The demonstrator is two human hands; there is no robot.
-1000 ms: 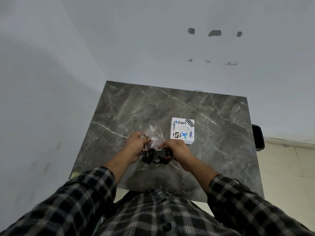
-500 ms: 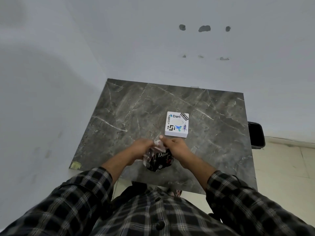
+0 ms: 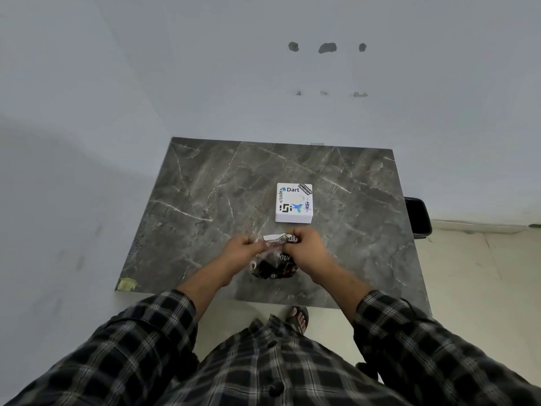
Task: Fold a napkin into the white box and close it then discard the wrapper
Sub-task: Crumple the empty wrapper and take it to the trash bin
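Stands at the near edge of the grey marbled bench [image 3: 205, 186], forearms reaching in from checked sleeves. Pinches the wrapper [image 3: 273, 269] with both hands, just in front of the white box [image 3: 294, 204] and slightly to its left, on the side nearer the body. Grips with the left hand [image 3: 241, 249] the left end of the crinkled pale strip at the wrapper's top, fingers [image 3: 257, 244] curled in and clenched on it. Grasps with the right hand [image 3: 308, 249] the right end of that strip, fingers [image 3: 292, 233] bunched tight round it, knuckles turned toward the box. Holds the strip stretched between the two hands, with the black printed body of the wrapper below them. Cannot tell whether that body touches the bench, nor whether a napkin sits inside.

Shows the white box lying flat on the bench, closed, stickers on its top face, parted from both hands by a narrow gap of bare stone. Shows a black bin [image 3: 418, 218] on the floor to the right of the box, past the bench edge. Shows a yellowish patch [image 3: 126, 284] at the bench corner well to the left of the box and nearer the body. Shows a sandalled foot [image 3: 299, 317] on the floor in front of the box, just off the bench's near edge.
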